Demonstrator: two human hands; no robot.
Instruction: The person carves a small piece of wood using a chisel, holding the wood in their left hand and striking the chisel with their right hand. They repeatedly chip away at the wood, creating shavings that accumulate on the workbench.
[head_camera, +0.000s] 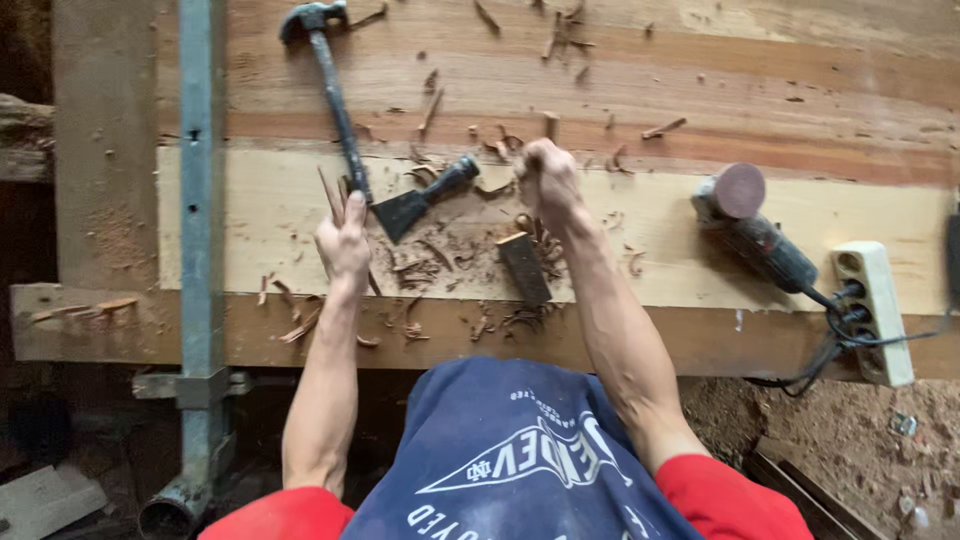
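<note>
The counter (700, 80) is built of wide timber planks, reddish at the far side and pale in the middle. A wide chisel (425, 197) lies on the pale plank. A hammer (330, 90) lies left of the chisel, its head toward the far edge. A small wood block (524, 267) lies right of the chisel, toward the near edge. A sander (752, 232) and a power strip (878, 310) lie far right of the chisel. Shavings (425, 268) are scattered around the chisel.
</note>
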